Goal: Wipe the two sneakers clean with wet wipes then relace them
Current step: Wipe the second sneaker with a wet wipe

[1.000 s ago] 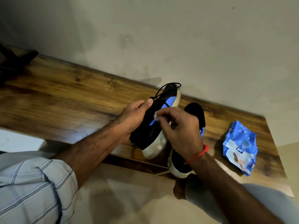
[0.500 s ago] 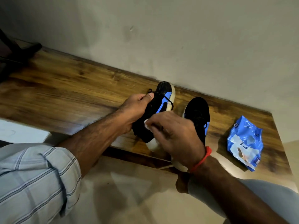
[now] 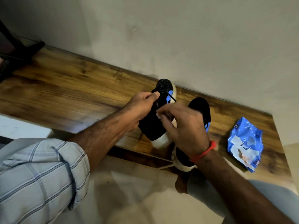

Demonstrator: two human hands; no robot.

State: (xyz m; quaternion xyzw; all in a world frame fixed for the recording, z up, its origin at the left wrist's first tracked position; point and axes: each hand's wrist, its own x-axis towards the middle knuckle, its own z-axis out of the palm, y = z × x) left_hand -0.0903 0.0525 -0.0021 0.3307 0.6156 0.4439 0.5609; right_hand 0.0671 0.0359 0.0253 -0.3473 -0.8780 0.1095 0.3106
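The left hand (image 3: pixel 142 109) grips a black-and-blue sneaker with a white sole (image 3: pixel 155 125), lifted over the wooden tabletop (image 3: pixel 64 94). The right hand (image 3: pixel 182 125) curls against its side, pinching a small white wet wipe (image 3: pixel 159 116). Behind the right hand lies the second black sneaker (image 3: pixel 202 110); right of it, a blue wipes packet (image 3: pixel 244 143).

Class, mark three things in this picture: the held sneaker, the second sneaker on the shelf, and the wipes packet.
held sneaker (image 3: pixel 152 126): head view, black side panel.
second sneaker (image 3: pixel 200 107): head view, black toe.
wipes packet (image 3: pixel 244 143): head view, middle of the blue wrapper.
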